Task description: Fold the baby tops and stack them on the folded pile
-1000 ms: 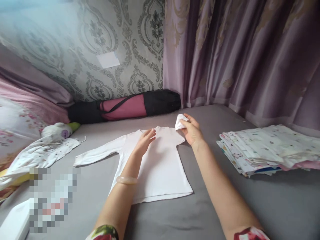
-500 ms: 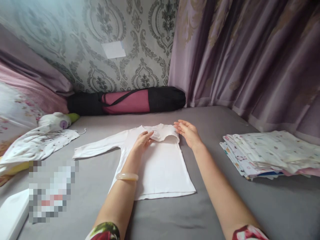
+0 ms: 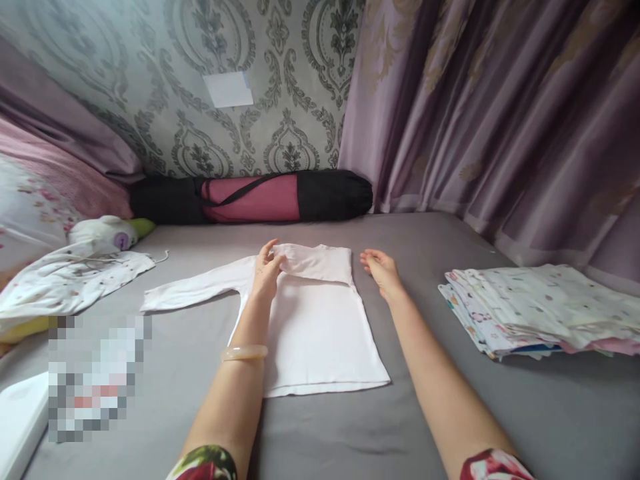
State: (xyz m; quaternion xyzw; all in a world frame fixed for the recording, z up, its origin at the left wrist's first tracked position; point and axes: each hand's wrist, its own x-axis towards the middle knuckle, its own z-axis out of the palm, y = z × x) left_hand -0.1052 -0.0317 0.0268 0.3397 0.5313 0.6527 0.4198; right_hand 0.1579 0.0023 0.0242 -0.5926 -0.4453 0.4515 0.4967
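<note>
A white long-sleeved shirt lies flat on the grey sheet, one sleeve stretched out to the left and the other folded across the chest below the collar. At the upper left of the body, my left hand pinches the end of the folded sleeve between thumb and fingers. My right hand hovers just right of the shirt's shoulder, touching nothing, with its fingers slightly bent and apart.
Folded patterned cloths are stacked at the right. A black and pink bag lies along the wall. On the left are a plush toy, a spotted cloth, a white object and a blurred item.
My left hand has moved left and slightly up, drawing the folded sleeve straight across the chest. My right hand has shifted a little right, away from the shirt's shoulder.
</note>
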